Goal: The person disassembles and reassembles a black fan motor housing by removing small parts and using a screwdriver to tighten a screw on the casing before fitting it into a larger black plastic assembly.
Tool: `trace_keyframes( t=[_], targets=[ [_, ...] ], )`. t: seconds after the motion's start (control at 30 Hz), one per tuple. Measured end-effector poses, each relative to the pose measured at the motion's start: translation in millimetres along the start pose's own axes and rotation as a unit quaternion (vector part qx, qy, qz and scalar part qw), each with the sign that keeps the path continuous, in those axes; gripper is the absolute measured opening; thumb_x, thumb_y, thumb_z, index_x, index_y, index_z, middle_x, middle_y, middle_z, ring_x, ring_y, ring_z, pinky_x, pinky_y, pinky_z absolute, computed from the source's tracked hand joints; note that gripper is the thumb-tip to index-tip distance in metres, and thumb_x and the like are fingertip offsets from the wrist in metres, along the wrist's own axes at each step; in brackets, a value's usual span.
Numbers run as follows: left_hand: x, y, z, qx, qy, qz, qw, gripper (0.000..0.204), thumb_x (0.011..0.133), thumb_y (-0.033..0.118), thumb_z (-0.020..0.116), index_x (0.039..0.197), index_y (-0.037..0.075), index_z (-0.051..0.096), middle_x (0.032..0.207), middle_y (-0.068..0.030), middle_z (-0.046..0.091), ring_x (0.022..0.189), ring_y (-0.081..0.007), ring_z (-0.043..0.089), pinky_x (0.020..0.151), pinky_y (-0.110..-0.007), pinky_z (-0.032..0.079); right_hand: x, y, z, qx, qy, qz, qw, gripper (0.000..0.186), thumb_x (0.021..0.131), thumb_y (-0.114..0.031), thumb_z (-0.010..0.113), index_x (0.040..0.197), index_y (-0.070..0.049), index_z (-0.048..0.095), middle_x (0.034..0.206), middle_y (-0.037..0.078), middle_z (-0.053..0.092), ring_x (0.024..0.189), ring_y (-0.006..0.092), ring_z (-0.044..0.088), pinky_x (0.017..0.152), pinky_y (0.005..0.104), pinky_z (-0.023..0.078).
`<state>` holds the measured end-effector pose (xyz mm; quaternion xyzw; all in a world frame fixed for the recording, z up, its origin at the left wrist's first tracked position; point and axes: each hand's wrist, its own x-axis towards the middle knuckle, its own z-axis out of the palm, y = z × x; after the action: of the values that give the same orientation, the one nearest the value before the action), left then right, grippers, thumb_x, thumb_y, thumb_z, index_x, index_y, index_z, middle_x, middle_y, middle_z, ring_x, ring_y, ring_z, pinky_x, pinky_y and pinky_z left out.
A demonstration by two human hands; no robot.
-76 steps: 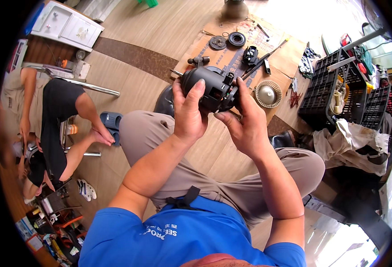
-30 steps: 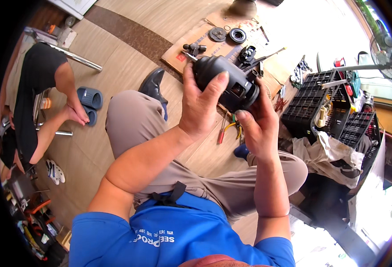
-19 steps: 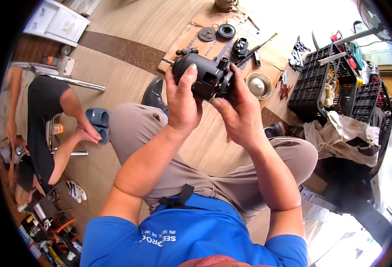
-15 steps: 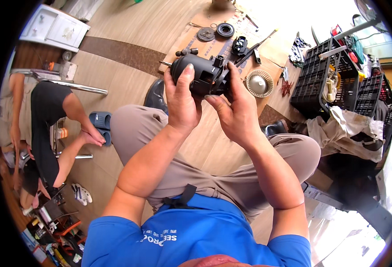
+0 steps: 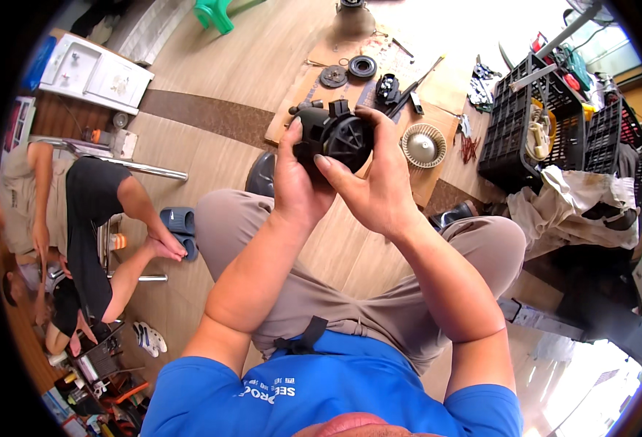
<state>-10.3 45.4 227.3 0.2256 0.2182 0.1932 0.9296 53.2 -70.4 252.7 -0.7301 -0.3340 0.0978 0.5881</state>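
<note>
My left hand (image 5: 295,178) grips the left side of a black cylindrical motor (image 5: 343,138), its spoked end turned up toward me. My right hand (image 5: 375,189) wraps round the motor's right side, thumb across its lower edge. Beyond it a cardboard sheet (image 5: 434,95) lies on the floor, bearing a black ring (image 5: 362,66), a grey disc (image 5: 333,76), a black fitting (image 5: 386,89), long tools (image 5: 415,87) and, to the right, a round blower wheel (image 5: 423,146).
Black crates (image 5: 510,138) with tools and cloth (image 5: 568,207) stand at right. At left another person (image 5: 88,218) sits barefoot beside slippers (image 5: 179,226), chrome bars (image 5: 160,169) and a white cabinet (image 5: 99,69). A green stool (image 5: 215,14) is at the back.
The motor has turned in my hands from side-on to showing its spoked end, its left shaft now hidden. Both hands still hold it. The head view has shifted slightly.
</note>
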Motion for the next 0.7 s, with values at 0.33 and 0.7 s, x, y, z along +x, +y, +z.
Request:
trace_keyframes(
  t=[0.33,0.7],
  targets=[
    [-3,-6,1,0.034,-0.077,0.004,0.996,0.058,0.100,0.049,0.051,0.136,0.003,0.052,0.125,-0.0128,0.063,0.116,-0.0252,0.062,0.105,-0.040,0.049,5,7,2,-0.023,0.077,-0.049,0.996,0.079,0.078,-0.033,0.082,0.133,0.012,0.046,0.127,0.031,0.054,0.116,0.0429,0.057,0.099,0.0453,0.046],
    [6,-14,5,0.048,-0.050,0.073,0.995,0.041,0.099,0.043,0.056,0.122,0.008,0.057,0.111,-0.0063,0.064,0.102,-0.0186,0.063,0.095,-0.035,0.052,14,12,4,-0.047,0.085,-0.058,0.994,0.062,0.082,-0.030,0.077,0.123,0.010,0.052,0.106,0.027,0.063,0.091,0.0421,0.065,0.081,0.0444,0.053]
  ],
)
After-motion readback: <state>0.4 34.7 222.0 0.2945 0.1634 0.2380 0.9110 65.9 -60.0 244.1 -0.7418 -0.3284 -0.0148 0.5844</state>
